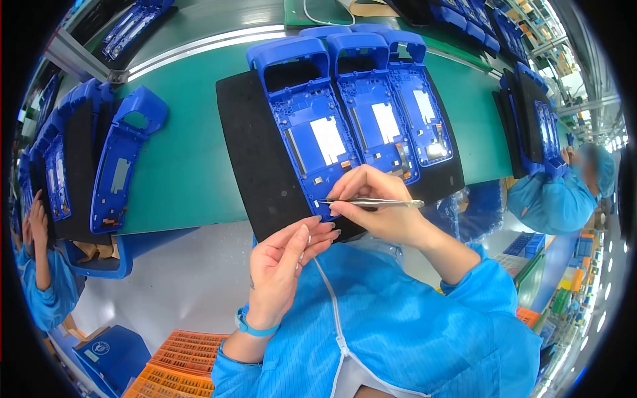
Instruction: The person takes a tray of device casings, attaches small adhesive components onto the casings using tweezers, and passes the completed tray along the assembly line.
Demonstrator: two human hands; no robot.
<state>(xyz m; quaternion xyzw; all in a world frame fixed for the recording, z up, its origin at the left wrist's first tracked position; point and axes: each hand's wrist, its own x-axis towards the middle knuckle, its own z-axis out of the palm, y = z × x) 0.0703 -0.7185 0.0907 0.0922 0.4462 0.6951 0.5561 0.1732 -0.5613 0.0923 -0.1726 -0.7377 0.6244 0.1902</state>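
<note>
Three blue plastic housings (309, 132) lie side by side on a black mat (249, 146). Metal tweezers (388, 202) are pinched in my right hand (381, 205), their tips at the lower end of the leftmost housing, by a small white part (316, 203). My left hand (285, 255), palm up just below that housing, has thumb and fingers closed around small white pieces (306, 244). The middle housing (378, 119) and the right one (423, 113) carry white rectangles and small fittings inside.
More blue housings (123, 159) stand at the left on the green work surface (179, 166). Co-workers in blue are at the far left (40, 278) and right (561, 196). Orange trays (179, 361) sit at the lower left, beside a blue bin (113, 355).
</note>
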